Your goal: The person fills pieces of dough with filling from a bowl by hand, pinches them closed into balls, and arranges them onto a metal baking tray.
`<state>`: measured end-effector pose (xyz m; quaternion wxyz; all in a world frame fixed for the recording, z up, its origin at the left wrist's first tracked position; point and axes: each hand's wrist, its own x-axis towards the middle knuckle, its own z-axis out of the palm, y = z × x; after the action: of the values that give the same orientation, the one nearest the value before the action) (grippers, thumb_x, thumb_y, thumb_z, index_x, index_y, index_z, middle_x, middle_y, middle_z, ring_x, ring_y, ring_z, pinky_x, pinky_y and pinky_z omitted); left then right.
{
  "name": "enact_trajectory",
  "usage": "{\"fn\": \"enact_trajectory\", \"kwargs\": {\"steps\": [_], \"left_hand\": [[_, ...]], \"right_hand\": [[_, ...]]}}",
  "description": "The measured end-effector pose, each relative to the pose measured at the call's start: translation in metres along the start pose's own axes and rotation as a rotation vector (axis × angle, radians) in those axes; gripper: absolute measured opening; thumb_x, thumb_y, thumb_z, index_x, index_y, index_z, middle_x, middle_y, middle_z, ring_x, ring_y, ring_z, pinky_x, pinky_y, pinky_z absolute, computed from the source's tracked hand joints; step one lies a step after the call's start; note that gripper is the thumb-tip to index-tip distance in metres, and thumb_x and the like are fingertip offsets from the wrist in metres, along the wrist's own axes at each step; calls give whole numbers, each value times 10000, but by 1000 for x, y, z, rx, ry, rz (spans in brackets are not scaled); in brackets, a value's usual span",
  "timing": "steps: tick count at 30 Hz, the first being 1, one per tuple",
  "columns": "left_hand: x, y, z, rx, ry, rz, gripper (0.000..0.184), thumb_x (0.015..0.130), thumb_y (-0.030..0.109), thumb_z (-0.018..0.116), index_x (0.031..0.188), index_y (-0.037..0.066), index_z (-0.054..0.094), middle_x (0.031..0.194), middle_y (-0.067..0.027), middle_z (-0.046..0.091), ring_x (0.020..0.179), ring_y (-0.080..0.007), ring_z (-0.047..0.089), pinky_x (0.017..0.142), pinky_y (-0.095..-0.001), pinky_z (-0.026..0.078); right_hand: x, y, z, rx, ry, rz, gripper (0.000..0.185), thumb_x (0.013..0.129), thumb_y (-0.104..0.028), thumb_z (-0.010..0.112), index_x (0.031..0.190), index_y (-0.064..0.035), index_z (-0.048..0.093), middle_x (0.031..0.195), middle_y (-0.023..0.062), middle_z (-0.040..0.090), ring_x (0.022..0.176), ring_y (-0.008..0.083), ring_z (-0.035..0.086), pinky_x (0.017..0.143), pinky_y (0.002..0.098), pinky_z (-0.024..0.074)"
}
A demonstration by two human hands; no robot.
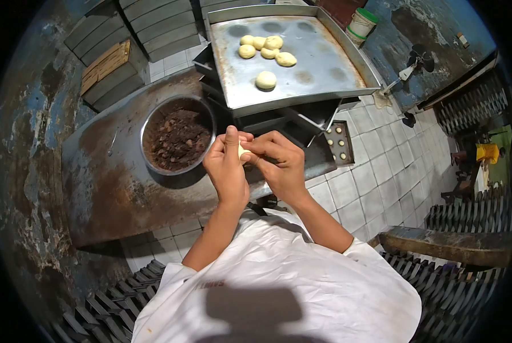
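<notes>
Between my hands is a small piece of pale yellow dough (242, 152), mostly covered by fingers. My left hand (226, 163) curls around it from the left with the thumb raised. From the right, my right hand (279, 163) pinches the same piece with thumb and fingertips. Just left of my hands stands a metal bowl (148, 150) of dark brown, crumbly filling (178, 138). Beyond them, a large metal tray (233, 77) carries several pale dough balls (265, 80), most of them clustered toward the far left part.
The bowl rests on a stained worktable (107, 194). Stacked dark trays (290, 120) support the large tray. On the tiled floor (381, 154) at right lies a smaller tray (348, 150) with small dough balls. A green-lidded bucket (361, 26) stands at the back; tray stacks (158, 26) line the wall.
</notes>
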<state>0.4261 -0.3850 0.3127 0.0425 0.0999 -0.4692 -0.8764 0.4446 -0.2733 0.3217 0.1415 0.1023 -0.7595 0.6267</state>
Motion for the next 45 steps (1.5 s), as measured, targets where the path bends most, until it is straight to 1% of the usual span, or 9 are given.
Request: {"fn": "enact_trajectory", "kwargs": {"steps": [7,13,16,21,25,34,38,41,45], "left_hand": [[-1,-13,58,496,-514,542,548,1077,416,474,817,35,769,1440,-172,611,1431,-372,422,1171,-478,277],[0,-16,68,544,-466,555,485,1052,446,510,1203,56,756,1490,-196,557,1417,-341,443,1178,-468,271],[10,-11,32,452,-205,589,450,1023,370,553,1246,10,706,1379,-197,626,1333,-306,525,1158,-433,341],[-6,-9,-41,487,80,578,293,1029,133,511,1163,-58,690,1322,-202,625,1264,-256,580,1090,-366,434],[-28,-13,-76,431,300,576,275,1043,116,501,1157,-53,685,1313,-183,621,1212,-221,588,1037,-364,461],[-35,-11,-73,387,427,646,229,1056,92,496,1103,-29,685,1277,-152,625,1169,-185,589,993,-335,480],[-41,-15,-80,350,489,671,219,1055,103,512,1090,-20,690,1261,-135,633,1134,-170,593,962,-327,484],[-43,-13,-75,308,556,686,196,1029,78,525,1057,-26,689,1203,-127,644,1081,-163,587,924,-314,471],[-22,-15,-57,253,491,651,166,1004,69,563,1032,-17,702,1136,-106,665,1026,-158,595,880,-304,462]], "right_hand": [[32,16,-95,417,-324,410,483,826,-172,877,1207,20,651,1120,46,684,1054,108,613,892,298,539],[98,5,-178,168,-764,546,451,817,-9,842,1237,27,681,1113,81,741,1009,138,691,885,292,577],[175,9,-197,-548,-582,-41,514,806,-23,828,1292,-32,659,1108,110,757,1066,237,712,921,376,555],[230,94,-220,-817,-1003,-151,813,926,-384,737,1554,-18,373,1641,205,319,1461,395,401,1205,419,362],[270,84,-212,-872,-895,-89,515,1042,-480,532,1190,-36,748,1318,214,675,1245,378,628,1150,437,388],[269,161,-138,-1057,-748,-500,717,1057,-612,269,1665,-247,164,1739,85,31,1593,341,-59,1236,623,-49],[269,154,-146,-976,-608,-552,675,1058,-564,377,1637,-230,277,1714,108,191,1593,319,106,1237,618,-41],[285,134,-157,-680,-360,-534,446,950,-415,692,1324,-180,626,1233,43,701,1268,236,581,1189,614,172],[279,136,-148,-1081,-526,-545,276,841,-290,759,1077,-150,728,976,49,719,1014,254,655,1016,535,337]]}}
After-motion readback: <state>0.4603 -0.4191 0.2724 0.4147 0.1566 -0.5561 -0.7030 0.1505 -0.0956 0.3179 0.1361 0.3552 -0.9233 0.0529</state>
